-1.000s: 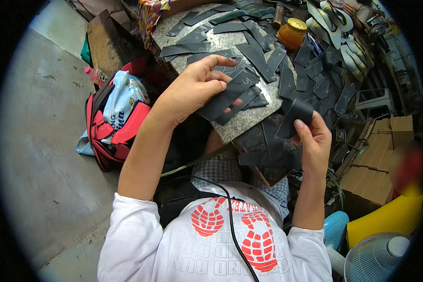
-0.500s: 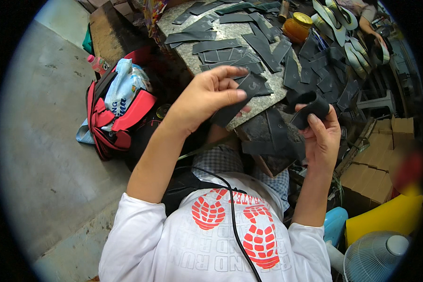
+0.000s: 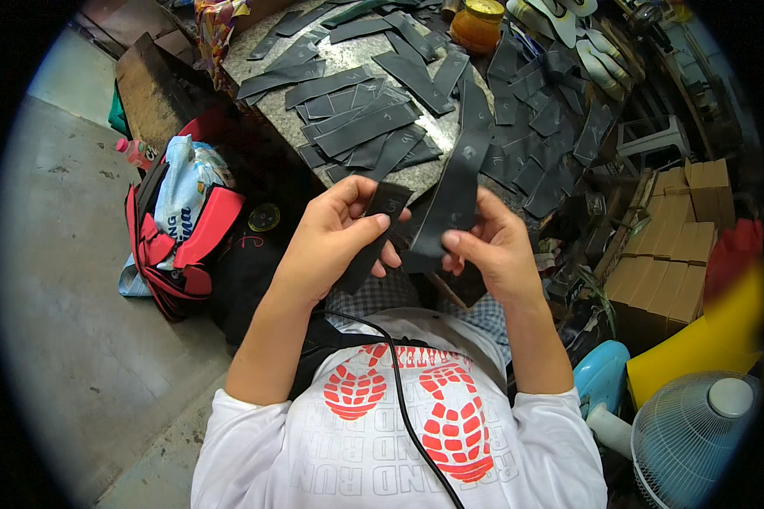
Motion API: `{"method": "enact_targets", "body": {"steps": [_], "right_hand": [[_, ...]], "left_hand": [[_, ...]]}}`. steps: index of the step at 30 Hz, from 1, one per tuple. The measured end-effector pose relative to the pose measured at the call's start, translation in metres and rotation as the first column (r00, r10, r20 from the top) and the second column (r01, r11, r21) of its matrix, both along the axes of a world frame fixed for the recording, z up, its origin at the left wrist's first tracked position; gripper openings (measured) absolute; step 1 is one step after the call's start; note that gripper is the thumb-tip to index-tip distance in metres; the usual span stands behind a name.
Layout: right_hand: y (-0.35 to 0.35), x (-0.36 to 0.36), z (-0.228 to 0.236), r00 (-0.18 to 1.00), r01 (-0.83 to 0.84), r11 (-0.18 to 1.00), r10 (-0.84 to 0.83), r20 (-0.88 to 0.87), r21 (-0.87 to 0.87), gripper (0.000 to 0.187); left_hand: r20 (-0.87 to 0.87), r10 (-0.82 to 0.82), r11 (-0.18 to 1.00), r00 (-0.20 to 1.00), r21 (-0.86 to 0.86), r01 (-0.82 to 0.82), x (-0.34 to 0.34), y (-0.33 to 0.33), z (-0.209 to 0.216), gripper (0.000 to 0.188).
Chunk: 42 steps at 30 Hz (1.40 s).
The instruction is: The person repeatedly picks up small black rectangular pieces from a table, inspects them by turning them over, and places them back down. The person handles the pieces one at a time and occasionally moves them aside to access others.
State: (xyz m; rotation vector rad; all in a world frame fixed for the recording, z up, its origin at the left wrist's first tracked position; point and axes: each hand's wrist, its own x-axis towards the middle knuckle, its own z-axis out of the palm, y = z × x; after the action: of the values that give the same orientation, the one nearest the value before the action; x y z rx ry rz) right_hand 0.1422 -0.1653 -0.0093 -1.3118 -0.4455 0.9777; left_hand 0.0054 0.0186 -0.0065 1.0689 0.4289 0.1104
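Between thumb and fingers, my left hand pinches a short black strip with a pale chalk-like mark near its upper end. My right hand grips the lower end of a longer black strip, which stretches up and away over the near corner of the speckled tabletop. This one also bears pale marks. Both hands are close together above my lap, with the two strips side by side. Many similar flat black pieces lie overlapping on the tabletop beyond them.
An orange-filled jar and pale flip-flop soles stand at the back right. Left of me is a red and black bag with a blue-white packet. Cardboard, a yellow sheet and a white fan are on my right.
My hands have come together. The strip in my right hand was curled and now extends lengthwise. My left hand has moved lower, still holding its strip; the view has shifted to the right.
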Motion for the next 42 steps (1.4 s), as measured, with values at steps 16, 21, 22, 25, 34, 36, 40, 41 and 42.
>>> {"method": "enact_targets", "body": {"steps": [16, 21, 22, 25, 34, 36, 40, 41, 42], "right_hand": [[-0.052, -0.028, -0.01, 0.88, -0.103, 0.989, 0.043, -0.473, -0.102, 0.049], [-0.052, -0.027, -0.011, 0.892, -0.114, 0.986, 0.049, -0.449, -0.118, 0.048], [-0.052, -0.026, -0.01, 0.896, -0.113, 0.986, 0.048, -0.442, -0.123, 0.047], [-0.05, -0.026, -0.008, 0.918, -0.109, 0.981, 0.038, -0.396, -0.159, 0.044], [-0.044, -0.012, 0.002, 0.997, -0.055, 0.943, 0.031, -0.077, -0.327, 0.025], [-0.043, -0.008, 0.004, 0.999, -0.044, 0.942, 0.045, -0.003, -0.332, 0.024], [-0.044, -0.003, 0.004, 0.996, 0.029, 0.943, 0.002, 0.091, -0.332, 0.018], [-0.045, -0.002, 0.003, 0.993, 0.038, 0.941, 0.001, 0.115, -0.337, 0.018], [-0.045, 0.0, 0.003, 0.99, 0.042, 0.944, 0.004, 0.14, -0.327, 0.018]], "left_hand": [[0.0, -0.114, 0.957, 0.993, -0.268, 0.11, 0.001, -0.021, -0.019, 0.028], [-0.017, -0.117, 0.966, 0.993, -0.236, 0.11, 0.001, -0.02, -0.018, 0.029], [-0.015, -0.116, 0.967, 0.993, -0.232, 0.109, 0.001, -0.02, -0.018, 0.029], [-0.003, -0.11, 0.964, 0.994, -0.243, 0.106, 0.001, -0.021, -0.018, 0.03], [0.072, -0.095, 0.959, 0.993, -0.26, 0.111, -0.001, -0.018, -0.014, 0.039], [0.065, -0.084, 0.948, 0.994, -0.301, 0.1, -0.002, -0.018, -0.013, 0.043], [0.094, -0.079, 0.922, 0.992, -0.371, 0.109, -0.004, -0.014, -0.012, 0.049], [0.095, -0.077, 0.923, 0.992, -0.369, 0.107, -0.004, -0.013, -0.013, 0.049], [0.097, -0.076, 0.924, 0.992, -0.366, 0.106, -0.003, -0.013, -0.014, 0.049]]}}
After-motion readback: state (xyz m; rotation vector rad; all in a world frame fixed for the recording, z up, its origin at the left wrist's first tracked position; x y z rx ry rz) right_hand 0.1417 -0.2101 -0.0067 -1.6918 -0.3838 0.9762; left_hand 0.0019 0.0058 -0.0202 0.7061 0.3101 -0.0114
